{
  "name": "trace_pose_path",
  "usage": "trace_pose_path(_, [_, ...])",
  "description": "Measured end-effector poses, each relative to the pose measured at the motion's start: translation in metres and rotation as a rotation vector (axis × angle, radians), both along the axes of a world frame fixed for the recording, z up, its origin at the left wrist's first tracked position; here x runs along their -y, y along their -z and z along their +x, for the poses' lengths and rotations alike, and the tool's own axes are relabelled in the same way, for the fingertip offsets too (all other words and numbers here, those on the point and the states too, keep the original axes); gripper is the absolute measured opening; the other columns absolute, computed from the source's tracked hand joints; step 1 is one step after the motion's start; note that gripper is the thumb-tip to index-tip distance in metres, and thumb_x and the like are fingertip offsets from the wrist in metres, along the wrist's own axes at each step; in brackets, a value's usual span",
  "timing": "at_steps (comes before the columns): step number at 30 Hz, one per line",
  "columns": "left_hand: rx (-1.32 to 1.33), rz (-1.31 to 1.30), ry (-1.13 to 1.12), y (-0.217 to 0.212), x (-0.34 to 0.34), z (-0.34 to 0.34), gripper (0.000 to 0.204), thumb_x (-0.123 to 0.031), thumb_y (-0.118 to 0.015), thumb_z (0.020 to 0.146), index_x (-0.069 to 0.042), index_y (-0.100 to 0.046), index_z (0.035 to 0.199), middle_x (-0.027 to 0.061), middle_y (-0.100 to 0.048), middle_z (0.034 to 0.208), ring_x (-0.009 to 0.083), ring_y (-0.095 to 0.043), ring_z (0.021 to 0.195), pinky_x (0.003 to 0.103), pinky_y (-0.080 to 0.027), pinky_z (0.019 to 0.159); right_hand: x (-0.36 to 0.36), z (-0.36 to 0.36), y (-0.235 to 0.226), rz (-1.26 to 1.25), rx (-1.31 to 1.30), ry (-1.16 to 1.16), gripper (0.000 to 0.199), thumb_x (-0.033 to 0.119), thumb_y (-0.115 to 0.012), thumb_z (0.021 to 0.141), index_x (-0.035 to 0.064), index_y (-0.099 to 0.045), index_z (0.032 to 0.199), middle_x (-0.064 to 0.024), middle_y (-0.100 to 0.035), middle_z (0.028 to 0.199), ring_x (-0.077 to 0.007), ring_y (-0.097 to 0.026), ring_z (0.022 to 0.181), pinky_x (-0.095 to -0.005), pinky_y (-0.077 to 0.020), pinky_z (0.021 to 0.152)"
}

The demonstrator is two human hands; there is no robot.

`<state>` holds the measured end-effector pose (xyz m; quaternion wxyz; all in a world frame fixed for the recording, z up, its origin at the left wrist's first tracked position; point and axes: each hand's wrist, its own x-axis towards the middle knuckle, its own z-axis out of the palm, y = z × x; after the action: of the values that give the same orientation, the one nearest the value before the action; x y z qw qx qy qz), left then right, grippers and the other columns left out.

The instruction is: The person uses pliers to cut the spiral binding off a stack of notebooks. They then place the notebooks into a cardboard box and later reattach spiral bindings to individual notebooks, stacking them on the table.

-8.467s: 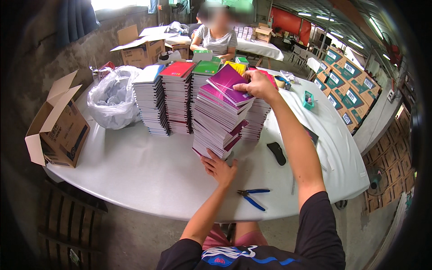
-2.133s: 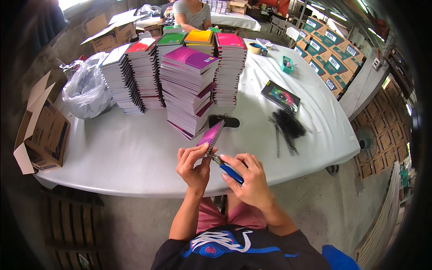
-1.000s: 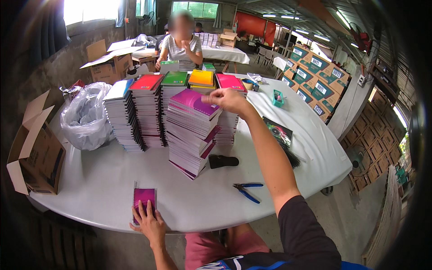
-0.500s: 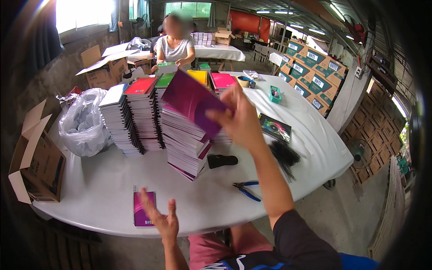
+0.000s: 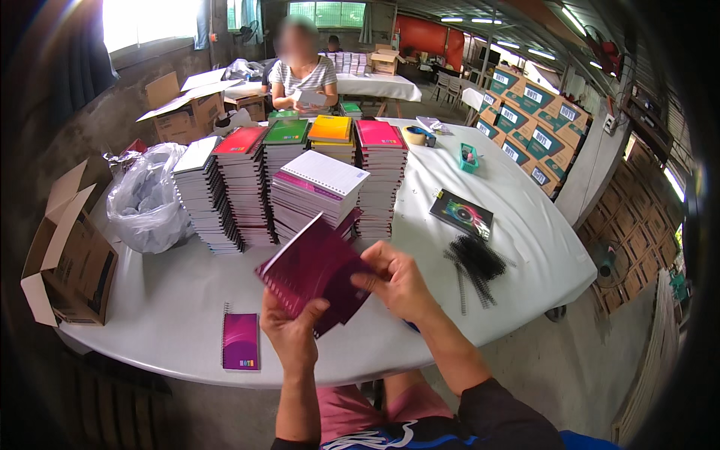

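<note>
Both hands hold a purple-covered notebook [image 5: 307, 266] tilted above the table, its punched edge toward the left. My left hand [image 5: 291, 330] grips the lower left corner, thumb on the cover. My right hand [image 5: 396, 283] pinches the right side between thumb and fingers. Behind it stands a tall stack of loose purple notebooks [image 5: 315, 191], a white punched sheet on top. A purple spiral notebook [image 5: 241, 342] lies flat near the table's front edge, left of my left hand. Pliers are almost wholly hidden behind my right forearm.
Stacks of red [image 5: 240, 140], green [image 5: 286, 131], yellow [image 5: 332, 127] and pink notebooks [image 5: 379, 133] stand behind. Black spiral coils [image 5: 478, 261] and a dark notebook [image 5: 461, 213] lie right. A plastic bag [image 5: 148, 202] and open carton [image 5: 75, 262] are left. Across the table a person [image 5: 301, 79] handles a notebook.
My right hand has brought the purple notebook down from above the stack toward me. My left hand has risen from beside the spiral notebook and taken hold of it too.
</note>
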<state>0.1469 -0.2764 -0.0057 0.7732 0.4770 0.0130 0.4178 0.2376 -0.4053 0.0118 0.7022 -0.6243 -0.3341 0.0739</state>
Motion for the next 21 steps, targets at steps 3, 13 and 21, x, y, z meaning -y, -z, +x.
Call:
trace_pose_path(3, [0.028, 0.056, 0.119, -0.022, -0.02, 0.016, 0.025, -0.004, -0.065, 0.082, 0.003, -0.056, 0.104, 0.0036, -0.062, 0.087, 0.0072, -0.056, 0.075, 0.023, -0.048, 0.07, 0.001, 0.027, -0.028, 0.159, 0.04, 0.06, 0.024, 0.01, -0.071, 0.078, 0.0036, -0.052, 0.092, -0.0007, -0.062, 0.081, -0.0049, -0.055, 0.069, -0.0213, -0.0458, 0.065])
trace_pose_path(13, [-0.522, 0.886, -0.662, -0.073, -0.059, 0.147, 0.063, -0.038, -0.077, 0.068, -0.006, -0.053, 0.116, 0.0131, -0.046, 0.12, 0.028, -0.044, 0.11, 0.042, -0.043, 0.083, -0.042, 0.18, -0.098, -0.156, 0.01, 0.163, 0.035, 0.015, -0.076, 0.072, -0.0035, -0.057, 0.095, -0.0122, -0.064, 0.079, -0.0172, -0.062, 0.063, -0.0286, -0.0496, 0.052])
trace_pose_path(21, [-0.513, 0.995, -0.697, -0.062, -0.05, 0.133, 0.061, -0.046, -0.066, 0.077, -0.013, -0.051, 0.126, 0.0157, -0.033, 0.139, 0.0333, -0.025, 0.129, 0.05, -0.026, 0.099, -0.037, 0.138, -0.087, 0.025, 0.252, 0.481, 0.023, 0.014, -0.072, 0.076, 0.0011, -0.057, 0.086, -0.0041, -0.061, 0.07, -0.0101, -0.056, 0.058, -0.0247, -0.0445, 0.056])
